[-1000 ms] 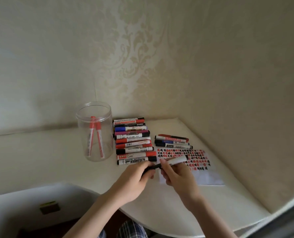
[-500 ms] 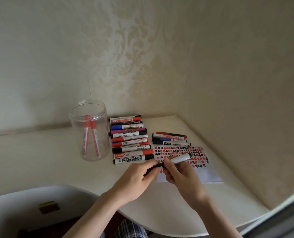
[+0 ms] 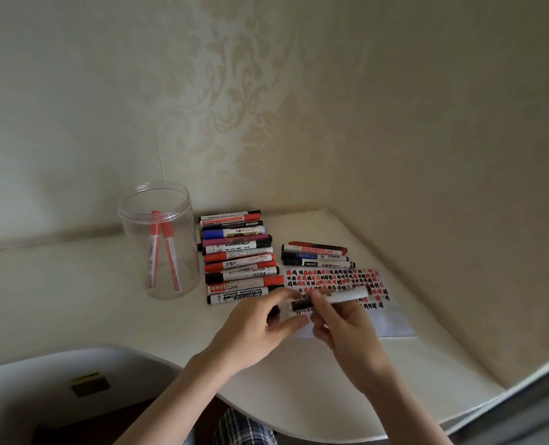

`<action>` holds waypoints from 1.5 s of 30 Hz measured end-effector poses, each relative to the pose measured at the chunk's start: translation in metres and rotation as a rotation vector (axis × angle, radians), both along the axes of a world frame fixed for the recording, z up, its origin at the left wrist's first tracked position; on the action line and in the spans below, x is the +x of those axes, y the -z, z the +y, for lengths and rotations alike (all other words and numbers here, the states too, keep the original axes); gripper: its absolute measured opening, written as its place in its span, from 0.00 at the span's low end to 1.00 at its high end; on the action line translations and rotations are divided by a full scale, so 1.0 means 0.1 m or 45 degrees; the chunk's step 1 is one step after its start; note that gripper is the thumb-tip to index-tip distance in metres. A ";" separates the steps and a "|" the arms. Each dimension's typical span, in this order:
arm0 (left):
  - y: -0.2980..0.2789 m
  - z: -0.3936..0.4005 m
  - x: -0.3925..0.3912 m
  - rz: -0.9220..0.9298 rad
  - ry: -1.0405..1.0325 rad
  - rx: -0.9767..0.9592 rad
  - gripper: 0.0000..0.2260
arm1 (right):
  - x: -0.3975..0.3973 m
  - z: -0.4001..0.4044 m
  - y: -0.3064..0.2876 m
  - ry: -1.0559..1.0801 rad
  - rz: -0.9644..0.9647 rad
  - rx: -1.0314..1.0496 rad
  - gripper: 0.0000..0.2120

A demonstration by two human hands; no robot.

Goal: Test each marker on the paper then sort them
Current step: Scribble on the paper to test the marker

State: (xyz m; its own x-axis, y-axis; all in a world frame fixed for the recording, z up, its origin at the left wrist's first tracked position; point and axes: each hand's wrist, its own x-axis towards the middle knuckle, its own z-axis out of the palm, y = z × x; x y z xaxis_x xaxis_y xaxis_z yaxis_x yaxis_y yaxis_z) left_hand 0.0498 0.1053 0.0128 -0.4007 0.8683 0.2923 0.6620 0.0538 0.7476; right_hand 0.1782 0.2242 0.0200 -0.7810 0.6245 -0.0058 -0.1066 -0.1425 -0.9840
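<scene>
My right hand point(image 3: 344, 329) grips the white barrel of a black marker point(image 3: 347, 296), held level over the near left corner of the paper point(image 3: 392, 319). My left hand point(image 3: 257, 322) pinches the marker's black cap end point(image 3: 273, 311); I cannot tell whether the cap is on or off. Red and black test marks cover the paper's far half. A long row of several markers point(image 3: 238, 256) lies left of the paper. A short row of three markers point(image 3: 316, 255) lies just behind the paper.
A clear plastic jar point(image 3: 159, 239) with two red markers stands upright left of the long row. Patterned walls close off the white desk point(image 3: 74, 293) behind and on the right. The desk's curved front edge runs below my wrists.
Both hands stayed on the black marker over the paper's near left corner. My left fingers shifted on the cap end. The camera view drifted slightly.
</scene>
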 end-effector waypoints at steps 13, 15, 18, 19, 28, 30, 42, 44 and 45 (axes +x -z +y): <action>0.33 0.09 -0.07 0.524 -0.195 -0.075 0.22 | 0.00 0.35 0.12 0.309 -0.422 0.403 0.03; 0.36 0.10 -0.07 0.515 -0.213 -0.088 0.23 | 0.01 0.33 0.21 0.358 -0.472 0.569 0.03; 0.38 0.11 -0.08 0.496 -0.237 -0.088 0.23 | 0.02 0.31 0.26 0.421 -0.486 0.634 0.05; 0.38 0.11 -0.08 0.496 -0.242 -0.084 0.23 | 0.02 0.31 0.27 0.423 -0.508 0.639 0.06; 0.42 0.12 -0.10 0.487 -0.250 -0.078 0.22 | 0.02 0.30 0.28 0.428 -0.550 0.741 0.08; 0.42 0.12 -0.10 0.486 -0.248 -0.087 0.23 | 0.02 0.31 0.29 0.423 -0.553 0.761 0.07; 0.42 0.12 -0.09 0.484 -0.266 -0.091 0.23 | 0.02 0.27 0.28 0.425 -0.539 0.755 0.09; 0.42 0.12 -0.09 0.480 -0.265 -0.098 0.23 | 0.01 0.26 0.28 0.424 -0.534 0.770 0.09; 0.42 0.12 -0.09 0.477 -0.264 -0.101 0.23 | 0.01 0.26 0.27 0.432 -0.539 0.762 0.10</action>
State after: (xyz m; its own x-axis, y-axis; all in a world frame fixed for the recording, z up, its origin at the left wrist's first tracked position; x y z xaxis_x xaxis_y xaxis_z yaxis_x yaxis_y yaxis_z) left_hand 0.0412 0.1170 -0.0293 -0.4478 0.8064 0.3863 0.8560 0.2617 0.4459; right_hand 0.1795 0.2506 -0.0073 -0.5547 0.8180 0.1520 0.3493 0.3948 -0.8498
